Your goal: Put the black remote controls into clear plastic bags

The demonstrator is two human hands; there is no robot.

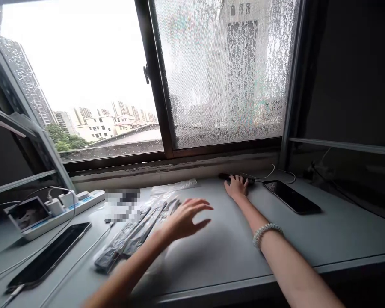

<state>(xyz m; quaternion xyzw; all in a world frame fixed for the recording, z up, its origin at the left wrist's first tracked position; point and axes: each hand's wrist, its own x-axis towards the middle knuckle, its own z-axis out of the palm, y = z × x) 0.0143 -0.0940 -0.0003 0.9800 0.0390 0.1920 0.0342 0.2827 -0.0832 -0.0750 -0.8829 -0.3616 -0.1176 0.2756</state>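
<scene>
My left hand (191, 217) is raised over the desk with its fingers apart and nothing in it. Just left of it, partly behind my wrist and forearm, lie clear plastic packages (139, 226) with long dark items inside. My right hand (236, 187) reaches to the back of the desk, its fingers curled over a black elongated object (250, 180). Most of that object is hidden under the fingers, so I cannot tell its kind. A black smartphone (291, 196) lies to the right of this hand.
A second smartphone (51, 256), with a cable plugged in, lies at the left. Behind it are a white power strip (93, 196) with chargers and a small picture (28, 214). A white cable (80, 259) crosses the desk (224, 256). A rain-spotted window (224, 77) stands behind.
</scene>
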